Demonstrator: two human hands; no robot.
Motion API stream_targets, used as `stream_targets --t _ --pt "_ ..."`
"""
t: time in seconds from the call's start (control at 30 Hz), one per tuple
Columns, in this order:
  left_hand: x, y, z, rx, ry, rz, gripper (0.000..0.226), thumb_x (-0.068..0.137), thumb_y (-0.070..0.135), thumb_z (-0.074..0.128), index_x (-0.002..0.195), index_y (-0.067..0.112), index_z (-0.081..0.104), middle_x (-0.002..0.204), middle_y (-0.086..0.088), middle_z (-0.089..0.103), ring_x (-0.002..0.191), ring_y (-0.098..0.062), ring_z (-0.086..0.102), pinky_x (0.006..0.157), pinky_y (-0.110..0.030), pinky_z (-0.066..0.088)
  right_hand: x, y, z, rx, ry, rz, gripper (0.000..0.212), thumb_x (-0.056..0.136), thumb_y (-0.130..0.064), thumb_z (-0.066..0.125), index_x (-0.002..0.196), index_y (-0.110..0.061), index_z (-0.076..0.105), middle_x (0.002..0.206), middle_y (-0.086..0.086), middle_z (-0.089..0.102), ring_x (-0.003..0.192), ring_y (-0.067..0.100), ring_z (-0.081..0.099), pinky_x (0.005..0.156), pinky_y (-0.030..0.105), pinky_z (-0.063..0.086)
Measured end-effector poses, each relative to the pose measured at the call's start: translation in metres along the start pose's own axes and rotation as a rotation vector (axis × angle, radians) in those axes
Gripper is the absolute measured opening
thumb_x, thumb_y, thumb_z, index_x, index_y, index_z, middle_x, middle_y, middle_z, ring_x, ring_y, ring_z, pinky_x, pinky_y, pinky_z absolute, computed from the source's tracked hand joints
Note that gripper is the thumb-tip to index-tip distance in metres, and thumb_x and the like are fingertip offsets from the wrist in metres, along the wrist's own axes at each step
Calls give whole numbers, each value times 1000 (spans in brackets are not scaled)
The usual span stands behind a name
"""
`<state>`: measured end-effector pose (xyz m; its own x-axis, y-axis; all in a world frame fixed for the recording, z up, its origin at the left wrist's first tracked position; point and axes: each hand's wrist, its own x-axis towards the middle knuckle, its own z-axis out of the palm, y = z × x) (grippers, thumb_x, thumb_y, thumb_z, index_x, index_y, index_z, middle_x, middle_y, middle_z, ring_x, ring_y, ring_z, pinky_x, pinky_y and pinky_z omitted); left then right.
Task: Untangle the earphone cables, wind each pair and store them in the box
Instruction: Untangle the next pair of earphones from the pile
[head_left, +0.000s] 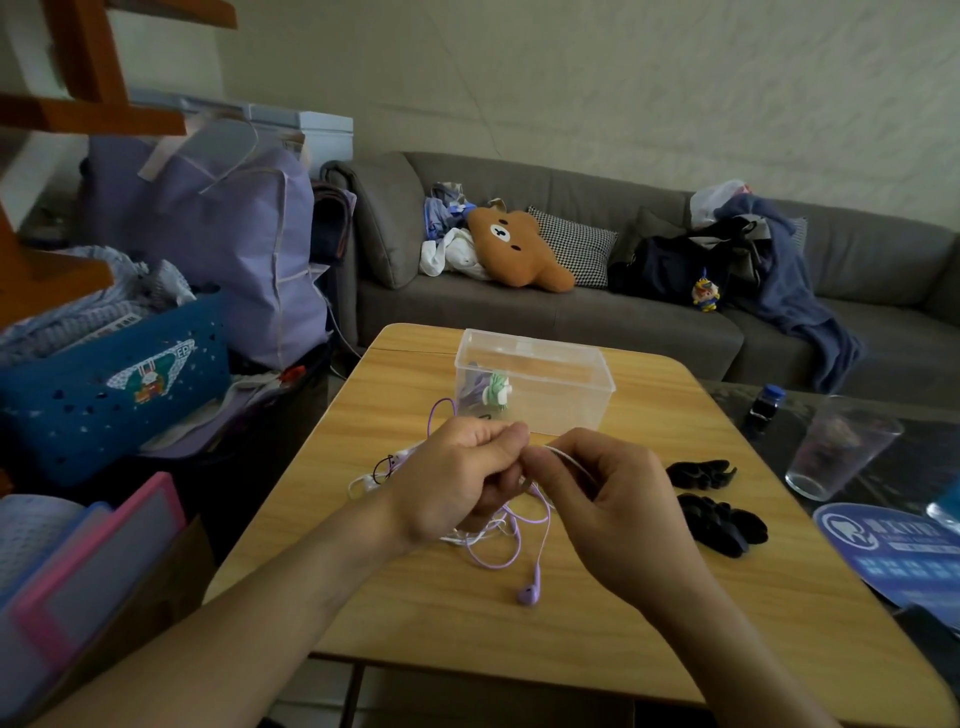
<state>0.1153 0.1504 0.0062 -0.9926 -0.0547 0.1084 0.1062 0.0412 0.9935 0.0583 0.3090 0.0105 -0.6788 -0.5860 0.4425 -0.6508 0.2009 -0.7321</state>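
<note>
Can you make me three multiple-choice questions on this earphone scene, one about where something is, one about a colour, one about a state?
1. Where is the clear box?
A. on the sofa
B. on the table beyond the hands
C. on the floor

2. What colour is the earbud lying nearest the camera?
A. purple
B. black
C. red

3. What state is the white cable in?
A. wound up inside the box
B. lying untouched on the table
C. pinched between both hands

Answers: 1 B, it stands on the wooden top behind the hands. 2 A, it is pale purple. 3 C, left hand and right hand pinch it.
</note>
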Motion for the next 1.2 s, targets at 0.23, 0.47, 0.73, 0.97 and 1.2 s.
stream_targets --t 0.23,0.47,0.73,0.97,1.2 --pt "0 11 1 -461 17 -198 38 87 37 49 54 22 37 53 5 18 47 -10 11 43 -24 5 2 0 7 49 53 31 29 97 -39 54 78 -20 65 60 6 58 46 7 40 44 22 31" --pt "9 15 -17 -911 243 -1 26 103 15 33 84 14 51 65 3 43 49 -9 38 37 -19 21 4 9 6 -88 -100 89 28 100 -36 55 81 -22 70 51 -5 48 44 6 38 45 19 28" --pt "5 0 -14 71 416 247 17 99 4 53 105 2 68 89 -11 75 68 -15 70 50 -13 46 -4 -2 13 -84 -290 -16 29 99 -38 57 82 -20 73 55 4 49 44 6 41 46 18 33" --pt "2 -7 -4 281 34 156 32 103 19 47 89 -6 62 68 -12 58 59 -20 51 59 -33 43 1 -3 -5 30 -75 -36 24 93 -41 63 80 -26 76 67 4 69 58 24 60 56 45 50" --pt "-1 -4 -6 364 -71 63 46 105 27 41 78 -8 53 60 -1 39 53 -12 31 53 -24 28 7 12 -22 -52 -25 51 41 65 -66 72 62 -24 73 51 5 59 44 16 44 45 27 38"
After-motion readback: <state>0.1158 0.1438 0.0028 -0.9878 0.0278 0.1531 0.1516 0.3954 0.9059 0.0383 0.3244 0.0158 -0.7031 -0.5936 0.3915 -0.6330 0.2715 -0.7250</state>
